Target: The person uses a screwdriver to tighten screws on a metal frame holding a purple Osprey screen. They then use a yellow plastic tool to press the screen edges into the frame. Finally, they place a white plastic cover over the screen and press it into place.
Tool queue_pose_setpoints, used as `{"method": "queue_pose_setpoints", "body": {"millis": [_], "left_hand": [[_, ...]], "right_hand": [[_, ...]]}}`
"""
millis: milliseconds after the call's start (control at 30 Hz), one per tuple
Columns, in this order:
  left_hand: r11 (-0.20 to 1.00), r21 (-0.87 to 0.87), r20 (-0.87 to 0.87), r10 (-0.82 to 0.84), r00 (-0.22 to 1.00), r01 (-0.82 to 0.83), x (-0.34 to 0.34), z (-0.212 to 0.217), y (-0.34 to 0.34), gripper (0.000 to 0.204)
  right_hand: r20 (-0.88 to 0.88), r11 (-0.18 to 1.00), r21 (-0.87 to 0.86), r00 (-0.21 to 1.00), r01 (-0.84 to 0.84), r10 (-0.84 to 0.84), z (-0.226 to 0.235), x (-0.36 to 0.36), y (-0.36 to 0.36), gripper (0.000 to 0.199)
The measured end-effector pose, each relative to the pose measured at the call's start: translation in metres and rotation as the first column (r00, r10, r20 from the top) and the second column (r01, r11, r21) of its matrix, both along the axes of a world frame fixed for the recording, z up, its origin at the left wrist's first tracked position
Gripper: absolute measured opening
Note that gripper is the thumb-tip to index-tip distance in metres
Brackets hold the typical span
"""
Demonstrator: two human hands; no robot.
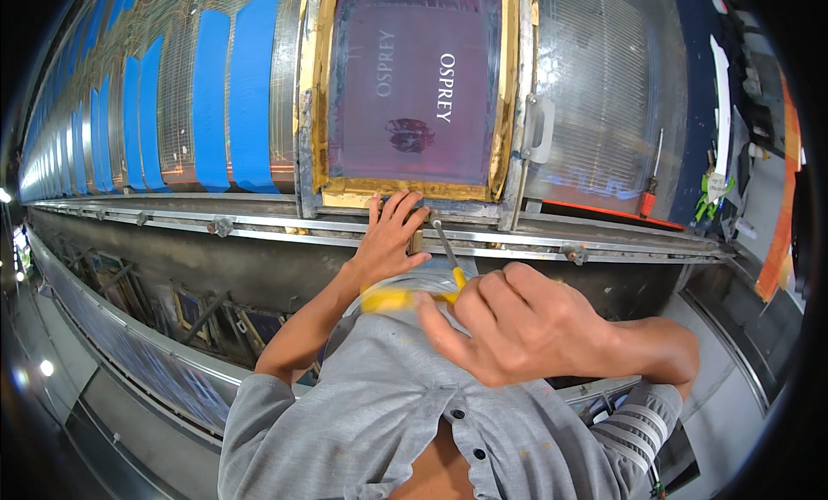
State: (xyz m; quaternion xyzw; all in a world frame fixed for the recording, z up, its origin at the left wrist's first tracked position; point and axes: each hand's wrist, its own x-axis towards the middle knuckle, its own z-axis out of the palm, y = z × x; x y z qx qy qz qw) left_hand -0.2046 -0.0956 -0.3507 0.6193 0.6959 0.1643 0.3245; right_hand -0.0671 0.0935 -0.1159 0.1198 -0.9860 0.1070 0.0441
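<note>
One left hand [390, 243]: palm down, fingers spread at frame [457, 191] edge | right hand [516, 326]: curled round yellow-handled tool [459, 279]

Head-worn fisheye, facing down, fairly near framed screen [414, 94].

Framed screen [423, 99]: far end cut off by the upper edge. Below the screen, yellow handle [388, 300] blurred, partly hidden behind fingers [493, 295] of the right hand [535, 323]. Far right of the screen, dark items [759, 119] indistinct.
</note>
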Motion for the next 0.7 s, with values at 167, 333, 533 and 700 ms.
{"method": "queue_pose_setpoints", "body": {"millis": [167, 333, 533, 700], "left_hand": [[0.997, 0.074, -0.02, 0.014, 1.0, -0.013, 0.007, -0.008, -0.01, 0.08], [0.995, 0.094, -0.024, 0.018, 1.0, -0.016, 0.011, -0.019, -0.002, 0.08], [0.99, 0.133, 0.015, 0.048, 0.999, -0.05, 0.012, -0.012, -0.039, 0.082], [0.992, 0.124, -0.025, -0.008, 1.0, 0.011, 0.013, 0.002, -0.052, 0.082]], "right_hand": [[0.101, 0.961, -0.05, 0.959, 0.27, -0.264, -0.005, 0.0, -0.02, 0.02], [0.215, 0.985, -0.022, 0.963, 0.173, -0.164, 0.002, 0.002, -0.019, 0.025], [0.058, 0.98, 0.2, 0.998, 0.022, -0.035, 0.026, 0.003, -0.051, 0.017], [0.122, 0.941, 0.14, 0.938, 0.307, -0.324, 0.026, 0.011, -0.081, 0.022]]}}
